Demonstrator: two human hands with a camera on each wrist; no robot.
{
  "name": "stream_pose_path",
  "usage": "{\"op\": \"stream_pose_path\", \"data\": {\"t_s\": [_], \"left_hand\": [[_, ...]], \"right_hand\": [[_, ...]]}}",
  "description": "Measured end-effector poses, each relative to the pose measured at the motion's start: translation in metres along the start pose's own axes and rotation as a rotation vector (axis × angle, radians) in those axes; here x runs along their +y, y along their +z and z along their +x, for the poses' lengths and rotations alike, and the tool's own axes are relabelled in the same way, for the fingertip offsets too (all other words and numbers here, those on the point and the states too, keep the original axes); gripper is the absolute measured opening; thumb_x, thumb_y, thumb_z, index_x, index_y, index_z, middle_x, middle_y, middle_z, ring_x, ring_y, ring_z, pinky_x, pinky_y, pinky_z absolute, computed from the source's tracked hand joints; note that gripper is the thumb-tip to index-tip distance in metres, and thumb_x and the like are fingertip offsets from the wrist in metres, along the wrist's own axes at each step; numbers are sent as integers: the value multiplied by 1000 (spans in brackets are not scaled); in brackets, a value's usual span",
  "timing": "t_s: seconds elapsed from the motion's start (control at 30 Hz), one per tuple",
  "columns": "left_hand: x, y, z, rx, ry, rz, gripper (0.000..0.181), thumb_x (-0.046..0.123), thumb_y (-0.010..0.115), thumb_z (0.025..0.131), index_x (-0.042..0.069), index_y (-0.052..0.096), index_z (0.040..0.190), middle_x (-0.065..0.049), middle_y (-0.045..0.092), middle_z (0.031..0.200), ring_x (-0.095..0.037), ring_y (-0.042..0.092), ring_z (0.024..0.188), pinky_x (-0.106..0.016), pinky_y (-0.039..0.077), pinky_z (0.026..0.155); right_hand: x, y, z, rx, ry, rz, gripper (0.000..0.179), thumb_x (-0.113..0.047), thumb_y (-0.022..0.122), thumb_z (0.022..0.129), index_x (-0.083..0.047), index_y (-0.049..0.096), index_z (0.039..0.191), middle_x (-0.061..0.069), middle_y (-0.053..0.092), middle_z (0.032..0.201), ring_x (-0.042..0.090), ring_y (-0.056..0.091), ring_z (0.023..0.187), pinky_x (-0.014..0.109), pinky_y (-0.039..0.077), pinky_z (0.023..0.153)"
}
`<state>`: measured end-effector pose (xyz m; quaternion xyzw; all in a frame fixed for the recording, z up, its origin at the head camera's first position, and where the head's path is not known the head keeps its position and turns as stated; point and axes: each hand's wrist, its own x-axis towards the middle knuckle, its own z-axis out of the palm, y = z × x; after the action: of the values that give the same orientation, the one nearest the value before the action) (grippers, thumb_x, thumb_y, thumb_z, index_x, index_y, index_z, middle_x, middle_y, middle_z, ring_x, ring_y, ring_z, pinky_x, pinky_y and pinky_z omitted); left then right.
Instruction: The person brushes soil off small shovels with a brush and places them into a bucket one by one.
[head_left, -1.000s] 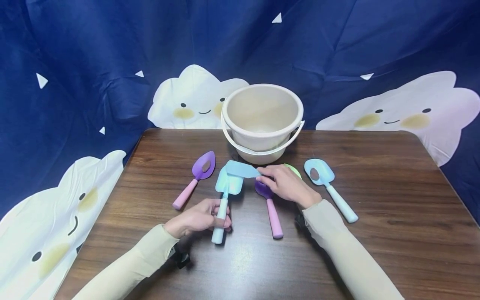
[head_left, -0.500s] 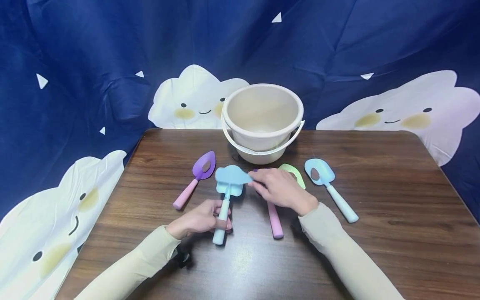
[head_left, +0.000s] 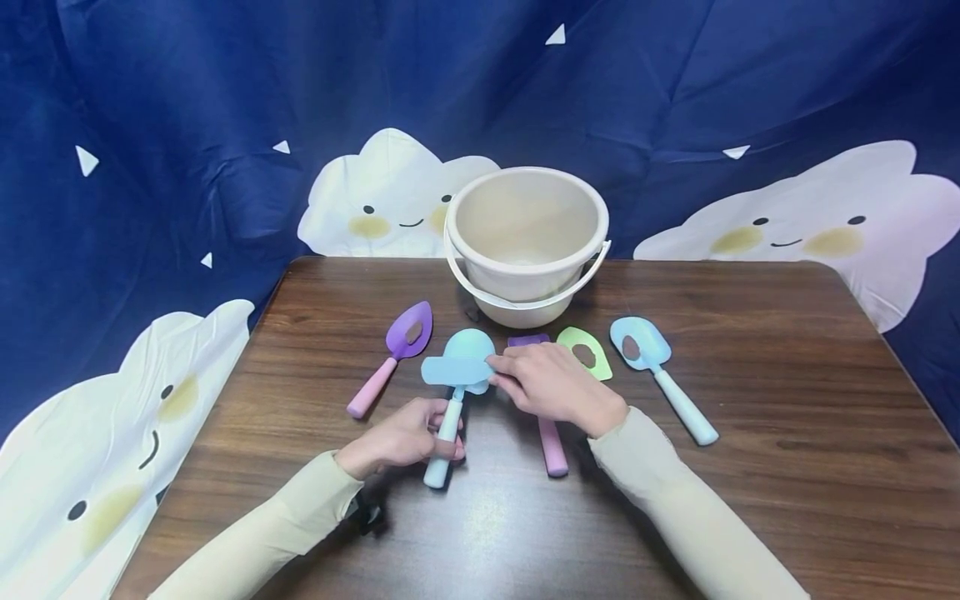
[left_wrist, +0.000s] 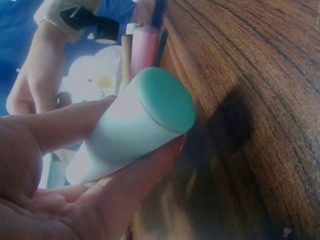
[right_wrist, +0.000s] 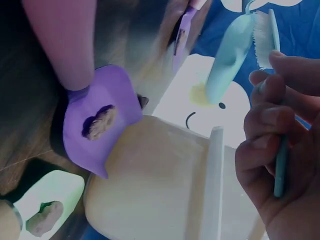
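Observation:
My left hand [head_left: 405, 435] grips the pale handle [left_wrist: 127, 125] of a light blue toy shovel [head_left: 471, 340], whose blade points toward the bucket. In my right hand [head_left: 558, 383] is a small light blue brush [head_left: 454, 371] with white bristles, its slim handle under my curled fingers [right_wrist: 267, 117]. The brush lies across the shovel's blade in the head view and hides part of it. In the right wrist view the bristles face the blade's edge. Below my right hand lies a purple shovel [right_wrist: 102, 120] with a pink handle [head_left: 552, 450], a brown lump in its scoop.
A cream bucket [head_left: 517, 292] with its handle down stands at the table's back edge. Another purple shovel [head_left: 401, 343] lies left, a green shovel [head_left: 596, 354] and a second blue shovel [head_left: 678, 404] right, each with a brown lump. A blue cloth [head_left: 600, 100] hangs behind.
My right hand has moved left and slightly nearer with the brush, which has turned and slid down across the blade, uncovering more of the green shovel. My left hand has barely moved.

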<state>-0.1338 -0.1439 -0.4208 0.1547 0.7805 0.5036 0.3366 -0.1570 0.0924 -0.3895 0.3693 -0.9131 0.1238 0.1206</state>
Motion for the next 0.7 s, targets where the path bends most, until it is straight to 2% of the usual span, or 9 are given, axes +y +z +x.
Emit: {"op": "stream_pose_path", "data": {"t_s": [0.13,0.27,0.33,0.4,0.5,0.7], "left_hand": [[-1,0,0,12,9,43,28,1,74,76,-7,56,96,-7,70,78,-9,64,67,-26,51,65],[0,1,-2,18,-3,48,26,1,74,76,-6,57,95,-7,70,78,-10,64,67,-26,50,65],[0,2,-2,17,-8,53,26,1,75,76,-5,58,95,-7,70,78,-10,63,67,-26,50,65],[0,2,-4,15,-15,58,25,1,74,76,-5,58,95,-7,71,78,-10,63,67,-25,50,66],[0,2,-5,13,-16,73,24,1,74,76,-4,59,94,-8,71,79,-10,63,67,-25,49,68],[-3,3,-4,13,-14,81,25,1,74,76,-3,58,95,-5,70,78,-10,63,68,-26,50,67]], "right_hand": [[5,0,1,-31,66,25,11,-29,62,93,-19,66,92,-5,50,66,12,46,55,26,31,40],[10,4,1,-43,127,34,23,-30,60,94,-16,70,110,-4,61,75,16,57,61,30,41,44],[14,7,1,-35,166,47,20,-30,60,95,-16,70,106,-3,63,76,17,59,64,33,43,47],[17,10,1,-20,205,61,15,-28,59,95,-16,67,95,-3,60,72,18,58,64,34,44,48],[22,14,0,-3,258,76,19,-27,58,95,-17,56,80,-2,52,64,18,53,60,34,42,47],[25,19,-3,17,318,69,25,-26,57,96,-16,49,75,-2,47,63,19,50,59,37,44,51]]}}
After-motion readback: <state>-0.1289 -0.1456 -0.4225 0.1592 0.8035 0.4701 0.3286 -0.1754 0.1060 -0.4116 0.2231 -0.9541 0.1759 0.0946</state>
